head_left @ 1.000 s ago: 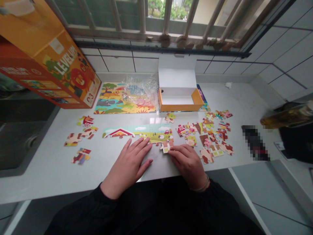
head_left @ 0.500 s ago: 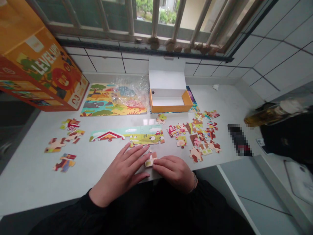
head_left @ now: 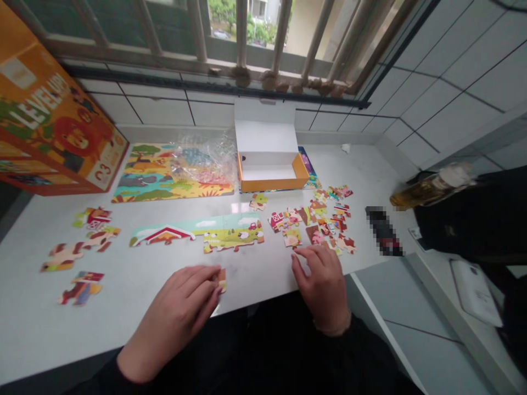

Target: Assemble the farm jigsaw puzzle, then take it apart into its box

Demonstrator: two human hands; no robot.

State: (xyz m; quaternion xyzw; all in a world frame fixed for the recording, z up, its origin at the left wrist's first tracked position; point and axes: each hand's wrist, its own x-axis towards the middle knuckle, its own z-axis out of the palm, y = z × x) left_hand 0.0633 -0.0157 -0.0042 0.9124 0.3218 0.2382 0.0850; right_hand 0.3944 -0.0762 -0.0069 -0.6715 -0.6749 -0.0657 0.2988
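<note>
left hand (head_left: 173, 315): curling, gripping piece (head_left: 222, 280) at its fingertips | right hand (head_left: 323, 288): staying open, fingers just short of loose pieces (head_left: 313, 222) ahead | risk: piece slipping off desk (head_left: 37, 323) edge beside left hand; right fingers scattering pieces if brushing them

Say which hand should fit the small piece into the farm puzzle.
Left, likely: the left hand has its fingers on the small puzzle piece, near the farm puzzle; the right hand sits by the loose pieces.
</note>
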